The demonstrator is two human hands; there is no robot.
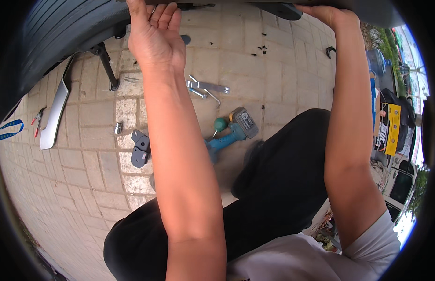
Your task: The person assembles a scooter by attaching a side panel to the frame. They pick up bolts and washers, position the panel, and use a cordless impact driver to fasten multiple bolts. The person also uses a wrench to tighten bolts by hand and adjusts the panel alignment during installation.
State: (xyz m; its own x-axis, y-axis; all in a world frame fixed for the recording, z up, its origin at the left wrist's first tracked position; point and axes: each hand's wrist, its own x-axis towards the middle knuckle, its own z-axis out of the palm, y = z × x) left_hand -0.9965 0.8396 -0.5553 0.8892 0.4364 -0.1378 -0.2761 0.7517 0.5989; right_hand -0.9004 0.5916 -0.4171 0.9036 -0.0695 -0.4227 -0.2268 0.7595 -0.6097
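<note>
My left hand is raised to the top of the view, palm toward me, with its fingers loosely bent and nothing visible in the palm. Its fingertips meet the lower edge of a dark panel that runs along the top. At the upper right my right hand touches the same panel's underside near a dark rounded part. Most of its fingers are hidden. Beside my left hand is a black ribbed plastic body, with a black stand leg reaching down to the paving.
On the paving lie a teal cordless power tool, a green-handled screwdriver, a flat metal wrench, a socket, a dark bracket, red-handled pliers and a silver trim strip. A yellow-and-black box stands at right.
</note>
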